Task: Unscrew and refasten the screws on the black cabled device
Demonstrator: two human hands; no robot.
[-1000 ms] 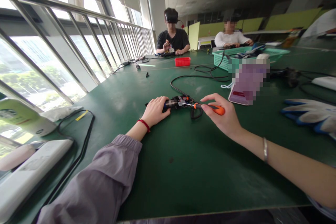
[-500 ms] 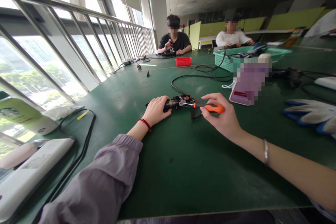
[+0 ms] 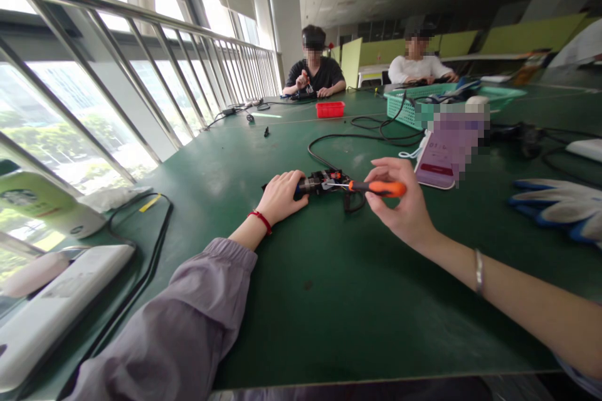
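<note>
My left hand (image 3: 281, 195) lies on the green table (image 3: 329, 288), gripping the left end of a small black electrical part (image 3: 321, 182) with coloured wires. A black cable (image 3: 329, 141) runs from that part toward the back. My right hand (image 3: 399, 203) holds an orange-handled screwdriver (image 3: 376, 188) almost level, its metal tip resting on the top of the part.
A pinkish phone (image 3: 444, 150) lies just behind my right hand. White-and-blue gloves (image 3: 559, 210) sit at the right. A teal basket (image 3: 409, 103) and a red tray (image 3: 330, 109) stand farther back. White power strips (image 3: 56, 301) lie at the left. Two other people work at the far end.
My right hand has lifted slightly and curled its fingers more tightly over the screwdriver handle. The left hand and the part stay put.
</note>
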